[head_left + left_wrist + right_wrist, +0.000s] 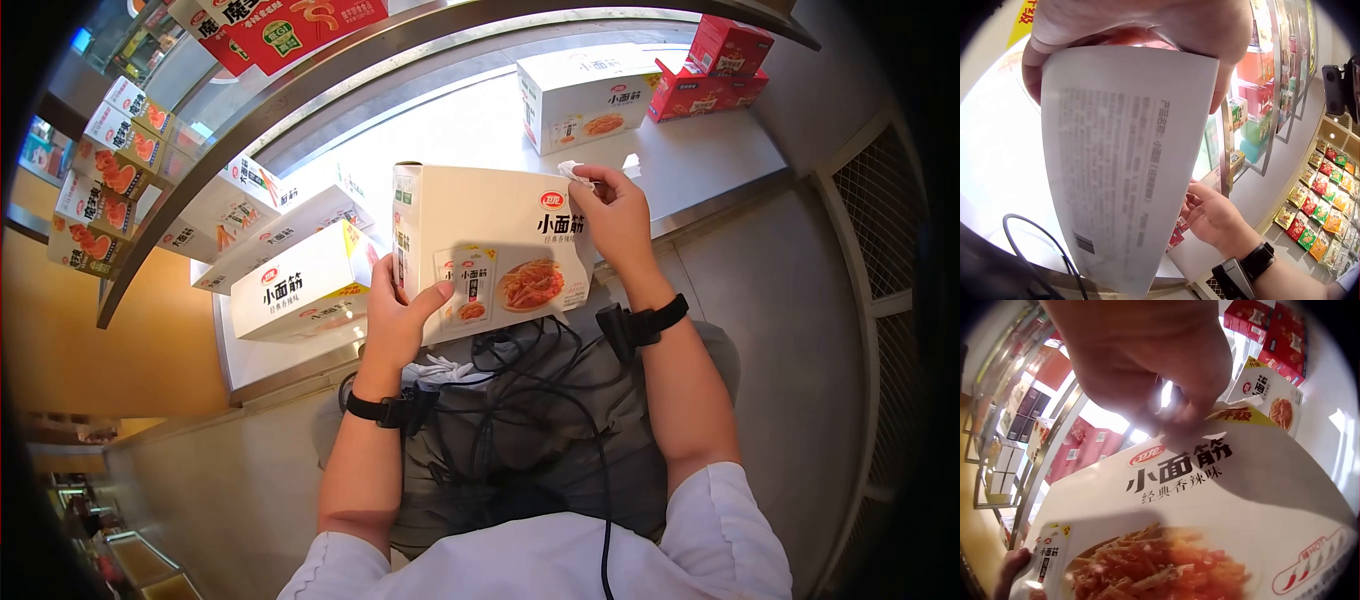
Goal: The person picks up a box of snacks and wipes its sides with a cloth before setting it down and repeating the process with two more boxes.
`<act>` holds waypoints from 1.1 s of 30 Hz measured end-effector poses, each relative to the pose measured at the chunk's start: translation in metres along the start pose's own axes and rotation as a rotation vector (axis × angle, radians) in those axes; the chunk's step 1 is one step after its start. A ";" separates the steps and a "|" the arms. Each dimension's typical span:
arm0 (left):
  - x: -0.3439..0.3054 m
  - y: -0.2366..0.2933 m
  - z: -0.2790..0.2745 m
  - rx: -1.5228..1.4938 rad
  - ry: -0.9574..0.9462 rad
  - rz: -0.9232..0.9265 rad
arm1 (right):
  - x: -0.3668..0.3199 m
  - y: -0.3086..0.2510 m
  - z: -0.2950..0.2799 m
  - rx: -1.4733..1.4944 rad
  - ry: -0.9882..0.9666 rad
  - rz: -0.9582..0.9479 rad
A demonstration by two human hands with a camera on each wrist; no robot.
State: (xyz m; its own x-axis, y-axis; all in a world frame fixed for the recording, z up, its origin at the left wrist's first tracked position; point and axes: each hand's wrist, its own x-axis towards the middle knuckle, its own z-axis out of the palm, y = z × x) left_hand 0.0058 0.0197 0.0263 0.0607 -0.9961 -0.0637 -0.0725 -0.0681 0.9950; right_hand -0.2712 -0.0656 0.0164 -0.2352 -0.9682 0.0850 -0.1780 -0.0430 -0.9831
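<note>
A white snack box (520, 200) with a picture of a red noodle-like snack is held up over the person's lap. My left hand (405, 315) grips its lower left side, thumb on the front. At the top right corner, the fingers of my right hand (615, 215) pinch the box's top edge. Beside those fingertips is a crumpled white scrap (572, 170). A ragged edge of the box (1244, 404) shows by a yellow corner in the right wrist view. The left wrist view faces the printed side panel (1116, 156).
Another white box (585, 100) and red boxes (710, 85) stand on the white counter (720, 150). More white boxes (300, 285) line the left, below a curved shelf rail (150, 240). Black cables (520, 360) lie across the lap.
</note>
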 end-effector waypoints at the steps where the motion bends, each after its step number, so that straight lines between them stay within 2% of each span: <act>1: 0.000 0.000 0.000 0.024 0.010 0.001 | -0.002 0.001 0.002 0.065 -0.046 -0.017; 2: -0.001 -0.001 0.002 0.046 0.020 0.001 | -0.004 0.000 0.005 0.070 -0.049 -0.016; 4: -0.005 0.008 0.008 0.028 0.029 0.000 | -0.012 -0.012 0.010 0.282 -0.116 -0.055; 8: -0.013 0.024 0.018 0.117 0.005 0.032 | -0.028 -0.039 0.016 0.378 -0.183 -0.126; 10: -0.017 0.030 0.023 0.089 -0.042 -0.034 | -0.033 -0.046 0.018 0.206 -0.227 -0.317; 12: -0.019 0.037 0.027 0.106 -0.031 -0.043 | -0.042 -0.060 0.016 0.169 -0.239 -0.337; 17: -0.021 0.035 0.028 0.184 -0.080 0.085 | -0.058 -0.075 0.019 0.173 -0.311 -0.423; 19: -0.023 0.031 0.026 0.344 -0.053 0.177 | -0.059 -0.075 0.019 -0.008 -0.290 -0.642; 20: -0.024 0.027 0.025 0.342 -0.040 0.174 | -0.060 -0.072 0.019 -0.005 -0.302 -0.645; 22: -0.024 0.020 0.023 0.409 0.025 0.229 | -0.059 -0.064 0.021 -0.046 -0.167 -0.614; 23: -0.024 0.019 0.021 0.407 0.032 0.227 | -0.058 -0.059 0.022 -0.045 -0.175 -0.617; 25: -0.019 0.017 0.016 0.305 -0.003 0.135 | -0.055 -0.049 0.022 -0.006 -0.142 -0.466; 26: -0.016 0.017 0.014 0.301 -0.004 0.134 | -0.052 -0.044 0.021 -0.010 -0.143 -0.466; 29: -0.007 0.018 0.010 0.055 0.025 -0.064 | -0.038 -0.025 0.015 -0.124 -0.198 -0.360; 31: -0.002 0.015 0.002 0.044 0.054 -0.106 | -0.026 0.004 0.011 -0.233 -0.233 -0.163; 32: -0.001 0.012 0.000 0.043 0.088 -0.153 | -0.018 0.023 0.008 -0.242 -0.230 -0.159; 33: 0.002 0.009 0.000 -0.014 0.106 -0.176 | -0.009 0.043 0.005 -0.313 -0.236 -0.077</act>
State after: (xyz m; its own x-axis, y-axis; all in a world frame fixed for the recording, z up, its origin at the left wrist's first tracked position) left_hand 0.0055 0.0170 0.0356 0.1757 -0.9573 -0.2295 -0.0379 -0.2395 0.9701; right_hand -0.2717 -0.0599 -0.0273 0.0101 -0.9967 0.0811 -0.4773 -0.0761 -0.8754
